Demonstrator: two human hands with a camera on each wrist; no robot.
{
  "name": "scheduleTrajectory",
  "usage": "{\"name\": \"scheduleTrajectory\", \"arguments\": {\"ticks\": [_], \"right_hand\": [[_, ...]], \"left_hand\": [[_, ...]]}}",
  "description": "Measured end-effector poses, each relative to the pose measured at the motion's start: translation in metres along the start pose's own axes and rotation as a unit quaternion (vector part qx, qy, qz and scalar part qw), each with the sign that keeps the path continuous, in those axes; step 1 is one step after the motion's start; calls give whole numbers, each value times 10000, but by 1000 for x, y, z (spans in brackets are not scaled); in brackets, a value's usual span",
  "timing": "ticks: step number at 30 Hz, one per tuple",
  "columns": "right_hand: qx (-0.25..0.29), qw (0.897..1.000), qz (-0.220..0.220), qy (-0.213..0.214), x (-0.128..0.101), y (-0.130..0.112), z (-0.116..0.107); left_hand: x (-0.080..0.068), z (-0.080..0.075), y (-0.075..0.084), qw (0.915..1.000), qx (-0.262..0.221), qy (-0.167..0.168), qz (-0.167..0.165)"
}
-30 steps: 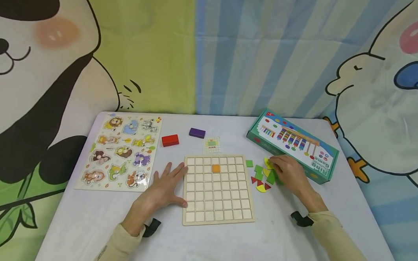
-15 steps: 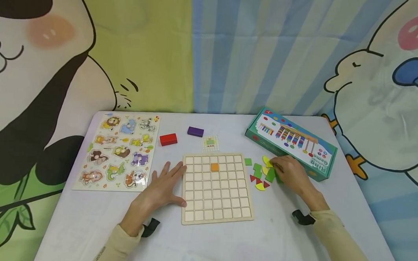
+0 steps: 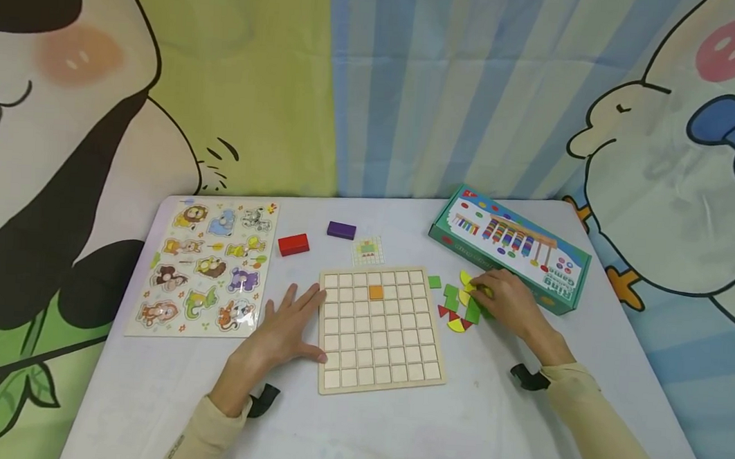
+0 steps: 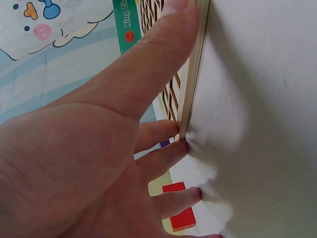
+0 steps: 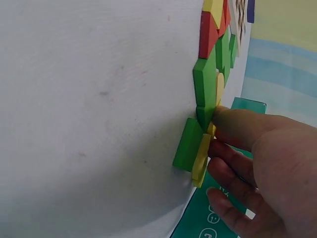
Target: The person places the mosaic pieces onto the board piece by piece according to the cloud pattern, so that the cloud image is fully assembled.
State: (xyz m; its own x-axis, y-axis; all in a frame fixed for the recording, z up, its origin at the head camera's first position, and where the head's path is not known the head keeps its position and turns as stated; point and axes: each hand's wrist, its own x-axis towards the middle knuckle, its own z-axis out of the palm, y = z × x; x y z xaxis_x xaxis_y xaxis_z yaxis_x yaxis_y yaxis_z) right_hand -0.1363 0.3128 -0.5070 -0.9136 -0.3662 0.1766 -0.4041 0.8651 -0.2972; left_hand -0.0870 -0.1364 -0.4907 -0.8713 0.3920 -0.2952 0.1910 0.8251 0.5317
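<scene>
Left hand [image 3: 284, 332] lies flat on the table, fingers straight and spread, thumb pressed along the left edge of the grid board [image 3: 379, 328]. Right of the board, the right hand [image 3: 506, 302] pinches a yellow piece [image 3: 466, 282] at the far side of the piece cluster (light, rigid, thin; probably best taken by the edges).

The head view looks forward and down from well above at the whole table [image 3: 394, 432], while each wrist view sits very close at tabletop level, all three sharing the grid board [image 3: 380, 327] [image 4: 195, 64] and the green box [image 3: 510, 247] [image 5: 210, 220]
</scene>
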Motion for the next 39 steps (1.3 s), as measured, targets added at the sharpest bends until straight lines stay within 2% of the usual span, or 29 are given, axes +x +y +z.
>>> {"name": "scheduleTrajectory", "arguments": {"ticks": [6,19,26,34,39], "right_hand": [[-162,9996,223,-19,-5,0,4],[274,9971,396,-589,-5,-1,-3],[307,9965,419,-659,-5,1,0],[353,9980,261,-448,-5,2,2],[190,9996,-118,-172,-4,4,5]], "left_hand": [[1,-1,0,10000,20,-16,-19],[0,-2,0,10000,-47,55,9],[0,-2,0,10000,58,37,18],[-1,-1,0,9999,111,58,31],[-1,-2,0,9999,93,45,12]]}}
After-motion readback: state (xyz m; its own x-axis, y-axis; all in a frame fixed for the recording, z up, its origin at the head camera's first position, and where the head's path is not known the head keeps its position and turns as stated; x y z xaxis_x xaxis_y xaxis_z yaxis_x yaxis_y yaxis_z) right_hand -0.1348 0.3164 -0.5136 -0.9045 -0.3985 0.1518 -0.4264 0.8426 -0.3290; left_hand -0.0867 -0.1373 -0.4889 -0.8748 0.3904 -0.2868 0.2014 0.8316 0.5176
